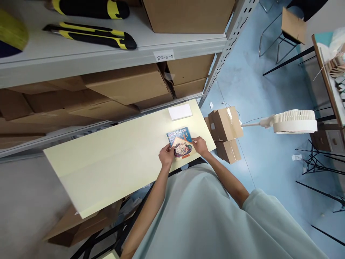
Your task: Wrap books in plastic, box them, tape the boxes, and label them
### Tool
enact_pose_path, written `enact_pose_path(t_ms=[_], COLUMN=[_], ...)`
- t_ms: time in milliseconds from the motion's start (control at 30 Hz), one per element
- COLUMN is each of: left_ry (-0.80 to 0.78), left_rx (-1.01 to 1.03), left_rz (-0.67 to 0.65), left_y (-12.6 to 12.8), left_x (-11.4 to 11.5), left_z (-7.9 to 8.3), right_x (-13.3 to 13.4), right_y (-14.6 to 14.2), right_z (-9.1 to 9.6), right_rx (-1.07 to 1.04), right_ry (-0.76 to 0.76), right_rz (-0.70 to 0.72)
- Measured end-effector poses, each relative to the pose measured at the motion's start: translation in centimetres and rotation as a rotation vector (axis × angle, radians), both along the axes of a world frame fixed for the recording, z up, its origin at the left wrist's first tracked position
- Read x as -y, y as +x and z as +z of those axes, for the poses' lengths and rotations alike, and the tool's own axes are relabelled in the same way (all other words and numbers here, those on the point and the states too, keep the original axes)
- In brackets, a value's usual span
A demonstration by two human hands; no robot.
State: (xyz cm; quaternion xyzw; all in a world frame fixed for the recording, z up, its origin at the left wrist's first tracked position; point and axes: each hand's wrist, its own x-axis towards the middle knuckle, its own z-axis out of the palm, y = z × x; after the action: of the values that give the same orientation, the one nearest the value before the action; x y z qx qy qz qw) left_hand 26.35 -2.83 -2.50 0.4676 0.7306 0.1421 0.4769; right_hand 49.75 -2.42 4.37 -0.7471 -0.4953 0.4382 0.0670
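Observation:
Near the right end of the pale table, a cream picture booklet [182, 148] with a round colourful drawing lies tilted over a blue book [176, 134]. The blue cover shows at the top, with white lettering. My left hand [166, 155] is closed at the left edge of the cream booklet, thumb on its face. At the right edge, my right hand [200, 146] pinches the booklet's border. Whether either hand also grips the blue book beneath cannot be made out. Just beyond lies a white rectangular pad or box [180, 112].
Beyond the table [113, 158] stands a metal shelf [129, 55] holding cardboard boxes [129, 84] and a yellow-black utility knife [91, 34]. Stacked cartons [228, 124] and a white fan [295, 121] stand to the right. Farther right are a chair [292, 27] and another table [325, 72].

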Motion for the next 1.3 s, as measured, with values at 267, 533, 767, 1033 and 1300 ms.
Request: enact_pose_path(t_ms=[267,533,767,1033,1300], left_ry=[-0.033,-0.061,-0.036,0.016,0.044], left_rx=[-0.153,-0.152,-0.058,0.012,-0.001], left_rz=[0.033,0.036,0.039,0.059,0.082], left_y=[1.3,1.3,1.2,1.5,1.8], left_x=[1.1,1.9,2.2,2.7,2.8], left_z=[1.2,1.8,1.1,0.7,0.5], right_x=[-1.1,-0.7,-0.5,-0.9,-0.2], right_y=[0.4,-1.0,0.3,1.3,0.9], right_z=[0.1,-0.7,-2.1,-3.7,-3.5], right_rx=[0.222,0.245,0.123,-0.028,-0.188], right_ry=[-0.075,-0.044,0.0,0.046,0.092], right_rz=[-0.016,0.002,-0.04,-0.139,-0.243])
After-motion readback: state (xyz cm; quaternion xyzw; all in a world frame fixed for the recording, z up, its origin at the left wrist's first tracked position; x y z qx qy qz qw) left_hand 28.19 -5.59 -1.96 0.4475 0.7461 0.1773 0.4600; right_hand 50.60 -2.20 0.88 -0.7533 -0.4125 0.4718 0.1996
